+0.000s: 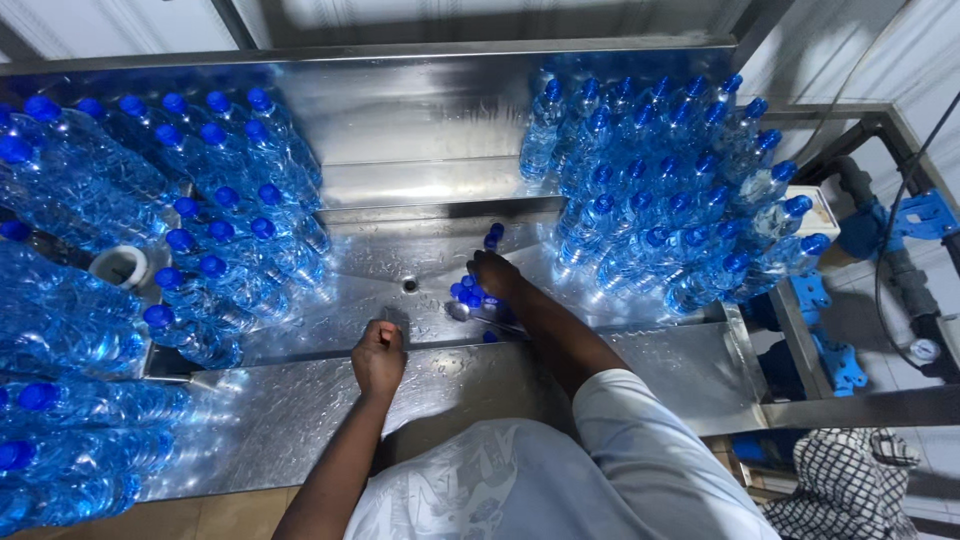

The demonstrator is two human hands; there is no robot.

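Head view: right hand (493, 274) is picking loose blue caps (468, 292) mid-desk; left hand (379, 355) is fisted on the front edge; many bottles (660, 200) are already capped.

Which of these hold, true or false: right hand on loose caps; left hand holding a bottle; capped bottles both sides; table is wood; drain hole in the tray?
1. The right hand rests on the small pile of loose blue plastic caps. True.
2. The left hand holds a bottle. False: it is closed at the edge of the shiny steel worktable, no bottle in it; what it grips cannot be told.
3. Blue-capped clear plastic water bottles stand on the left and on the right. True.
4. The worktable is wooden. False: it is shiny metal.
5. A small round drain hole lies in the sunken tray. True.
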